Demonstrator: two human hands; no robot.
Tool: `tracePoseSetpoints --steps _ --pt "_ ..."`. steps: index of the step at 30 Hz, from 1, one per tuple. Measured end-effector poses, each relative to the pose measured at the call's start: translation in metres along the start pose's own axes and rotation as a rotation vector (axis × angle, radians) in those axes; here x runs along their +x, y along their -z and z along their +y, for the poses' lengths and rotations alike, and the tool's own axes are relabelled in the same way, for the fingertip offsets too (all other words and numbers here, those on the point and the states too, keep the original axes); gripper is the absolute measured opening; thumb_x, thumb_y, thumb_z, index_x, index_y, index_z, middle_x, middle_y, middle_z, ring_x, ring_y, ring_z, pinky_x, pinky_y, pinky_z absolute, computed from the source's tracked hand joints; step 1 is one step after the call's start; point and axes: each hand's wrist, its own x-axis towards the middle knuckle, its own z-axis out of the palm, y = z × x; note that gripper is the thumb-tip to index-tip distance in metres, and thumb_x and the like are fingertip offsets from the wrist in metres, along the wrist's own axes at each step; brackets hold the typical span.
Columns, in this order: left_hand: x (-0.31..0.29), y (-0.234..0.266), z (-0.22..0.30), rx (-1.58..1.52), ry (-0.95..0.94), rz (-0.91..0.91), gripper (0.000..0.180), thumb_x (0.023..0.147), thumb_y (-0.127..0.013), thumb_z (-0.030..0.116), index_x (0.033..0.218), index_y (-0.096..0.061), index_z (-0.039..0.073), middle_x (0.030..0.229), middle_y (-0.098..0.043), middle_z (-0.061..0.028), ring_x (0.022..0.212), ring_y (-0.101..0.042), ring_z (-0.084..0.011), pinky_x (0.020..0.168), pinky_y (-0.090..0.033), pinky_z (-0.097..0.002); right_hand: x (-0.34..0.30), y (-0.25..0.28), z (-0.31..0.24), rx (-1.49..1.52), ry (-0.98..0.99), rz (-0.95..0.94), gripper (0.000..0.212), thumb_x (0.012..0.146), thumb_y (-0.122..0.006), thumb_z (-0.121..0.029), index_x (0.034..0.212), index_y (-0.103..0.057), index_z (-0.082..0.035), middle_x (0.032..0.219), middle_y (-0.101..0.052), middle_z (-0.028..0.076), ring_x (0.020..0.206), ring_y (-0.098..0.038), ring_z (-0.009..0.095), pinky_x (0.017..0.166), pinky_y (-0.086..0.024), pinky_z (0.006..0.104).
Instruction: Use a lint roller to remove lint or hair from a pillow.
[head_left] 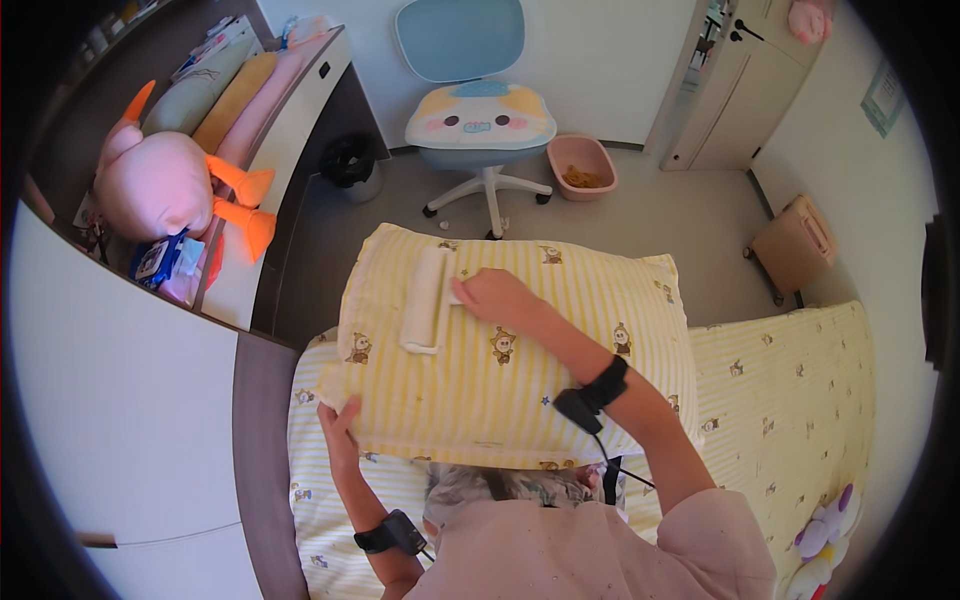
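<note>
Pink shirt (590,550) shows just this side of the pillow (470,385); left hand (340,428) pinches the pillow's near-left corner; right hand (492,298) grips the white roller (425,300) on its left half; yellow-striped bed (780,400) reaches right of the pillow; beyond it stand a blue chair (460,45) and pink bin (563,152).

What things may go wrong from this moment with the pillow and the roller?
The pillow might twist, since the left hand holds only its near left corner. The white roller in the right hand might rumple the pillow under it. The black cable at the pillow's near edge might snag.
</note>
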Motion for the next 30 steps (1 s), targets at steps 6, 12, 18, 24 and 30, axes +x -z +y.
tracePoseSetpoints --steps 6,12,18,24,30 --pt "0.0 -0.008 0.004 0.363 -0.043 -0.054 0.037 0.078 -0.061 0.013 0.108 -0.051 -0.004 0.095 -0.059 -0.0077 0.086 -0.054 -0.0151 0.077 -0.042 -0.027 0.045 -0.037 -0.029 -0.042 0.06 0.072 0.048 0.088 -0.034 -0.03 0.057 -0.058 -0.003 0.059 -0.057 0.017 0.059 -0.057 0.033 0.058 -0.046 0.0428" --pt "-0.001 -0.026 0.036 0.844 0.061 -0.072 0.034 0.081 -0.057 0.024 0.096 -0.056 -0.006 0.087 -0.06 -0.0198 0.078 -0.058 -0.0261 0.071 -0.043 -0.0323 0.069 -0.056 -0.032 -0.202 -0.018 0.009 0.034 0.085 -0.042 -0.025 0.063 -0.061 -0.008 0.065 -0.062 0.01 0.062 -0.062 0.025 0.053 -0.046 0.0381" --pt "-0.001 -0.028 0.016 1.344 -0.193 0.018 0.027 0.084 -0.047 0.019 0.085 -0.057 -0.006 0.078 -0.056 -0.0216 0.076 -0.051 -0.039 0.066 -0.04 -0.0436 0.09 -0.079 -0.047 -0.34 0.026 -0.011 0.014 0.076 -0.052 -0.014 0.069 -0.064 -0.011 0.071 -0.064 0.006 0.071 -0.063 0.022 0.054 -0.046 0.0349" --pt "-0.006 -0.006 -0.035 1.047 -0.245 0.219 0.029 0.088 -0.04 0.018 0.081 -0.055 -0.006 0.073 -0.055 -0.0224 0.07 -0.05 -0.0386 0.063 -0.039 -0.0431 0.086 -0.091 -0.046 -0.283 0.094 -0.004 0.036 0.086 -0.038 -0.027 0.065 -0.061 -0.009 0.065 -0.062 0.009 0.061 -0.06 0.026 0.055 -0.046 0.0395" --pt "-0.005 0.025 -0.067 0.755 -0.13 0.29 0.042 0.093 -0.033 0.027 0.081 -0.054 -0.007 0.065 -0.054 -0.0153 0.06 -0.05 -0.0225 0.059 -0.041 -0.0311 0.061 -0.069 -0.05 -0.191 0.082 -0.026 0.044 0.088 -0.033 -0.029 0.063 -0.06 -0.006 0.063 -0.061 0.012 0.059 -0.059 0.029 0.058 -0.046 0.0414"
